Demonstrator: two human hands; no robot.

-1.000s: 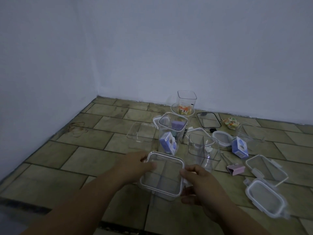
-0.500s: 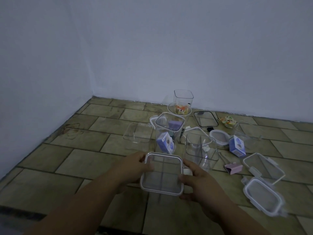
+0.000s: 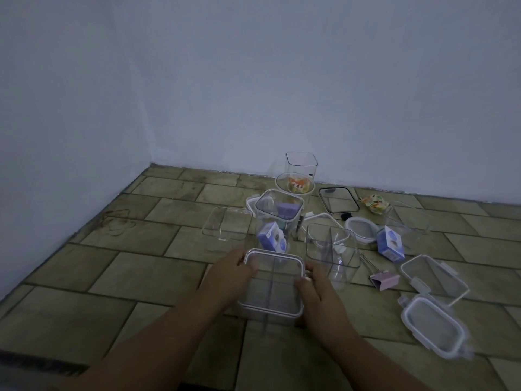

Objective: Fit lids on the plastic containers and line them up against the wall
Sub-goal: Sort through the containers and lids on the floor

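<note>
my left hand (image 3: 231, 273) and right hand (image 3: 318, 294) are grasping a square lid (image 3: 272, 283) by its left and right edges, fingers curled onto the rim, pressing it onto a clear box (image 3: 267, 317) that stands on the floor (image 3: 112, 277) near the front edge, right below me. the lid looks roughly level on the box, but i cannot tell whether it has seated all round.

just beyond it stands a tall tub (image 3: 277, 218) with small purple cartons inside, open on top, and beside that to the right an open box (image 3: 331, 249). farther back, a round tub (image 3: 294, 184) and a tall square one (image 3: 301, 165) sit close to the wall (image 3: 310, 80), both uncovered as far as i can see. loose lids lie about: a shallow clear one (image 3: 227, 224) to the left, a dark-rimmed one (image 3: 338, 200), an oval one (image 3: 361, 228), and two clip lids (image 3: 434, 325) at the right edge. a pink clip (image 3: 384, 279) lies on the tiles.

so i judge the task barely begun: this looks like the first box being covered, several are left, and no row stands along the wall yet.

compared with a second ago, the lid has come lower and sits squarer over the box, my hands have slid down with it, and the rest has not moved.
</note>
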